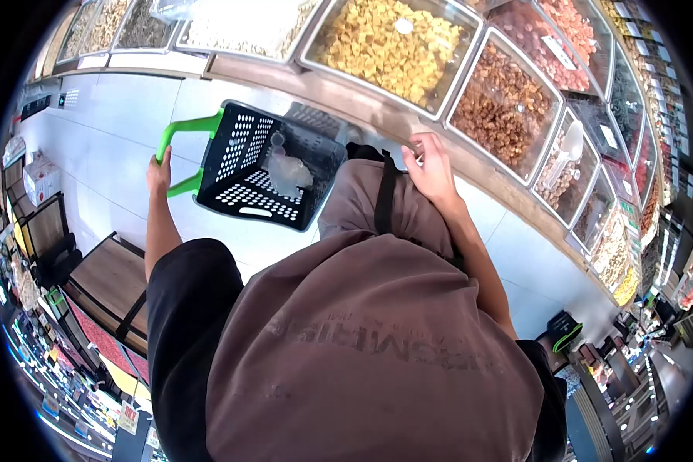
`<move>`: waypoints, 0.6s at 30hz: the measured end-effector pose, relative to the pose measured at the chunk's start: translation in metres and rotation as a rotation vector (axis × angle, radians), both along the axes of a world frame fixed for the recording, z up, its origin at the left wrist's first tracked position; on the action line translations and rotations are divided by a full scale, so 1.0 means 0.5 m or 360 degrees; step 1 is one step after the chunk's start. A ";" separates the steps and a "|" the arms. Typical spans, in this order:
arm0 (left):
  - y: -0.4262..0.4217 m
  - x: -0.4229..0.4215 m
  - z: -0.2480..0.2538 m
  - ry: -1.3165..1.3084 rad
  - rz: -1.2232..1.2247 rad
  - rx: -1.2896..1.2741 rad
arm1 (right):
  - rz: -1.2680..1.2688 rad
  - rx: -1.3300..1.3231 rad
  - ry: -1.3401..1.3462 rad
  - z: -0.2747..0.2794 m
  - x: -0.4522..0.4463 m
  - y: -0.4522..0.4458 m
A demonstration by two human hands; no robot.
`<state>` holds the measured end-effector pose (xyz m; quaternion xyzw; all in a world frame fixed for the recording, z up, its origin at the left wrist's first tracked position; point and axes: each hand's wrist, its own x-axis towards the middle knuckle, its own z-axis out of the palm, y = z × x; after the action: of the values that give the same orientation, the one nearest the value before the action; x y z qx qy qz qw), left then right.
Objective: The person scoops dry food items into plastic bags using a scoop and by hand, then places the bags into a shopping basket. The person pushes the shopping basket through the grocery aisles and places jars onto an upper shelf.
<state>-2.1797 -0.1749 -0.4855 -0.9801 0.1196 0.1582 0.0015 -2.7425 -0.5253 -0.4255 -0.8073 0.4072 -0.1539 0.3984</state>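
Note:
My left hand (159, 174) is wrapped round the green handle (194, 125) of a black shopping basket (242, 146) with round holes in its walls. A crumpled clear plastic bag (288, 174) lies inside the basket; its contents are hard to make out. Over by the front edge of the food display, my right hand (433, 171) holds nothing, its thumb apart from the slightly bent fingers. It is beside the brown apron (377, 316) with its black strap (387, 192); whether it touches the apron or the display edge I cannot tell.
Bins of yellow cubes (389, 46), brown pieces (504, 104) and pink pieces (539, 46) line the display ahead. A white scoop (568, 150) rests on a bin at right. A wooden-topped stand (112, 289) is at left, above the pale tiled floor (115, 131).

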 end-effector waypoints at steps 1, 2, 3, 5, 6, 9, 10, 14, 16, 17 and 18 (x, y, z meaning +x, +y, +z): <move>0.007 0.003 -0.006 0.0042 -0.0035 0.0048 | 0.0039 0.0151 0.0002 -0.006 -0.011 0.017; 0.013 -0.003 -0.004 0.0079 -0.0066 0.0093 | 0.0081 0.0298 -0.0003 -0.015 -0.021 0.032; 0.020 -0.016 -0.003 0.0072 -0.0109 0.0064 | 0.0091 0.0354 0.0138 -0.021 -0.035 0.041; 0.035 -0.055 -0.005 0.0002 -0.0092 0.0037 | 0.0140 0.0396 0.0284 -0.051 -0.104 0.056; 0.035 -0.072 -0.010 -0.0066 -0.0071 0.0000 | 0.0190 0.0428 0.0434 -0.072 -0.144 0.057; 0.089 -0.092 -0.026 -0.0072 -0.0078 0.0026 | -0.0087 0.0496 0.0561 -0.172 -0.332 0.106; 0.116 -0.096 -0.031 -0.0054 -0.0089 0.0072 | -0.0191 0.0506 0.0611 -0.193 -0.405 0.134; 0.280 -0.070 -0.099 0.0138 0.0004 0.0020 | -0.0519 0.0671 0.1025 -0.307 -0.745 0.308; 0.311 -0.158 -0.055 0.0302 0.0327 -0.0122 | -0.0799 0.0849 0.1018 -0.350 -0.899 0.439; 0.324 -0.213 -0.028 0.0233 0.0327 -0.0010 | -0.0907 0.0954 0.1000 -0.358 -0.956 0.504; 0.347 -0.255 -0.005 0.0156 0.0330 0.0105 | -0.0928 0.0972 0.1003 -0.359 -0.993 0.571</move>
<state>-2.3074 -0.0013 -0.4881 -0.9777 0.0123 0.2091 0.0116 -3.2389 -0.2399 -0.6048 -0.5149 0.7412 0.1175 0.4144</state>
